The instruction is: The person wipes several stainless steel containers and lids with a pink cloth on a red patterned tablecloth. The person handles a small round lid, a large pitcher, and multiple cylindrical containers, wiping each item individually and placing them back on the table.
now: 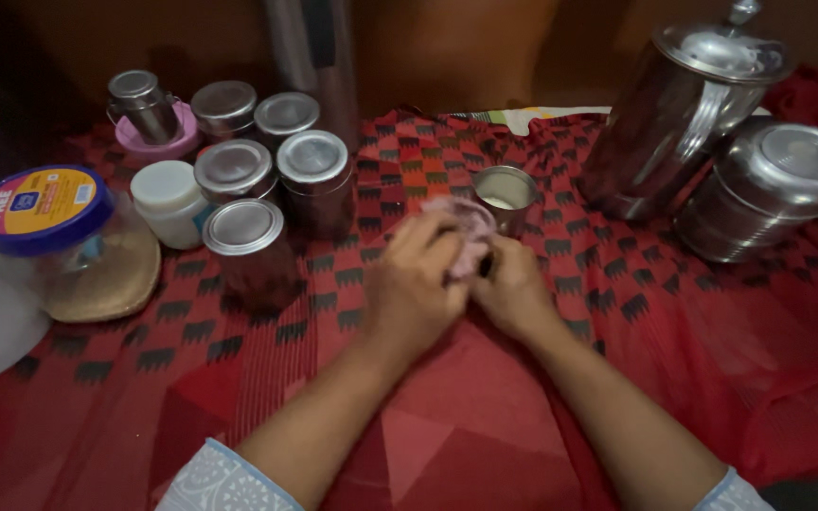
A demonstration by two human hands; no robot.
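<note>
Both hands meet at the middle of a red patterned cloth (485,426) on the bench. The left hand (414,289) and right hand (513,289) have fingers clenched around a pale pink rag (466,227), bunched between them. Just beyond sits a small steel cup (506,196). Far left, a clear jar (97,265) wears a blue lid with a yellow label, among steel tins (243,227).
</note>
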